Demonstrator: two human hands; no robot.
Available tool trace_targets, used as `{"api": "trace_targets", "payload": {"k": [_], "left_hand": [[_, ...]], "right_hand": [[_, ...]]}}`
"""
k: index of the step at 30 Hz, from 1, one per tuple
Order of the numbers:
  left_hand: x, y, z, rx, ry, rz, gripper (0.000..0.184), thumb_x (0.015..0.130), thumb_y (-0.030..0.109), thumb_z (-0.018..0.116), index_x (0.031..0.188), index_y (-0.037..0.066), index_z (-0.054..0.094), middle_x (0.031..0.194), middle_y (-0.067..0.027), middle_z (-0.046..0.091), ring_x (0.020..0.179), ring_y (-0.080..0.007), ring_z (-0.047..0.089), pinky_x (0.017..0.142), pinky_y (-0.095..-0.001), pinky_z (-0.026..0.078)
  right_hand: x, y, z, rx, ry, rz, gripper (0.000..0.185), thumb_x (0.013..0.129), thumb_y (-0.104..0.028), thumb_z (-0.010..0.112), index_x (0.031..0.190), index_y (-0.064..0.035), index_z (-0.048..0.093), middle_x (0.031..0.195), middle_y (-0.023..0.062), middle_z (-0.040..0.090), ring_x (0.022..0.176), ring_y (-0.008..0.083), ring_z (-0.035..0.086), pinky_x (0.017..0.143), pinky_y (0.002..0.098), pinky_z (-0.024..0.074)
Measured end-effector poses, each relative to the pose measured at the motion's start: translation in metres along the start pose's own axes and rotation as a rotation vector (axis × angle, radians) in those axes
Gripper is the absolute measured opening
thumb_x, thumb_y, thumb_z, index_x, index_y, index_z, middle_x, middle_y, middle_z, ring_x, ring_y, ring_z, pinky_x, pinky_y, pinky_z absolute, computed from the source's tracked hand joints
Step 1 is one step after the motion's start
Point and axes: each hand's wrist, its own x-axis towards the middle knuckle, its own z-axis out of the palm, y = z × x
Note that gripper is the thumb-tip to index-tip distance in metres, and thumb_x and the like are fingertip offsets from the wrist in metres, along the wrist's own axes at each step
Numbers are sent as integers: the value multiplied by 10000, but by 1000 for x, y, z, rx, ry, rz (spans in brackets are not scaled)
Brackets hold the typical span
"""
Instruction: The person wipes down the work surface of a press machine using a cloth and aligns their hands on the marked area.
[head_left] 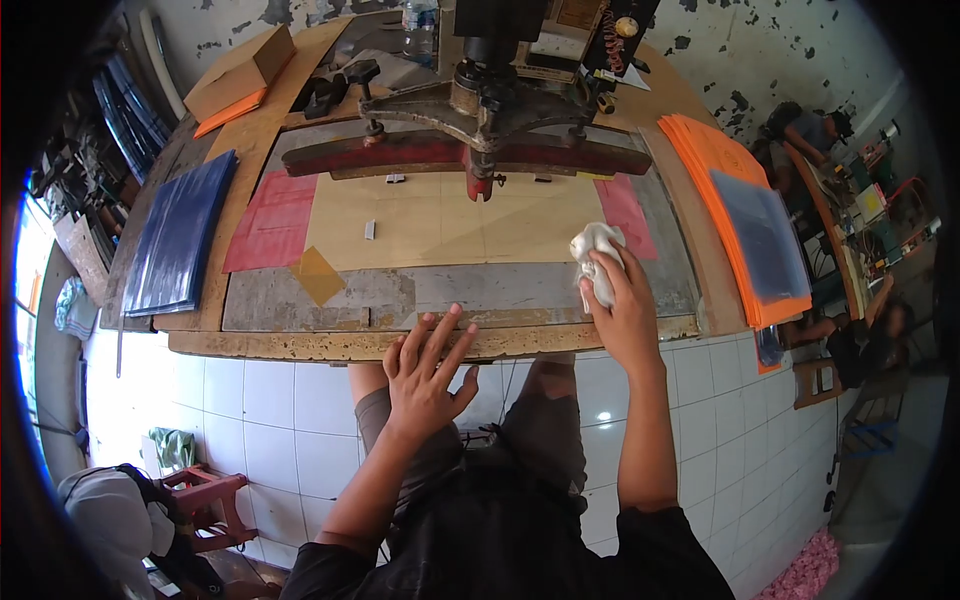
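My right hand (622, 305) is closed around a crumpled white cloth (598, 255) at the right end of the tan sheet (440, 225). Fingers spread, my left hand (428, 375) rests at the front edge of the wooden table (300, 343) and holds nothing. Pink sheets (275, 215) show at both ends of the tan sheet, all lying on a grey metal plate (450, 290). A small yellow-brown square (318, 277) overlaps the left corner. One small pale clip-like piece (370, 230) sits on the tan sheet. Above the back edge hangs a red-and-black press head (470, 155).
Dark blue plastic sheets (180, 235) are stacked on the left. Orange folders (725, 190) topped by a clear blue sheet (765, 240) lie on the right. A cardboard box (240, 75) and a water bottle (420, 30) stand at the back. Other people are at the far right and lower left.
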Motion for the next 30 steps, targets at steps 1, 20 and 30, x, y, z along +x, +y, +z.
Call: {"api": "trace_targets", "payload": {"k": [1,20,30], "left_hand": [[0,0,0,0,2,3,626,912,374,804,1527,300,716,1708,34,581,1545,-243,491,1259,-441,276],[4,4,-11,-88,-47,-25,569,917,312,815,1480,294,739,1662,57,618,1563,-277,487,1261,-492,296],[4,4,-8,-73,-43,-20,545,912,292,816,1453,283,752,1649,47,629,1551,-295,497,1263,-509,294]], "right_hand": [[5,-2,3,-12,14,-5,437,1026,-222,805,1427,-93,690,1514,206,620,1430,456,585,1183,569,499],[-25,-64,14,123,-185,-327,561,885,-108,871,1425,-177,732,1595,153,599,1504,419,543,1280,604,410],[2,59,-37,-338,-18,155,436,1025,-171,750,1457,-182,697,1575,133,627,1490,374,573,1313,692,271]]}}
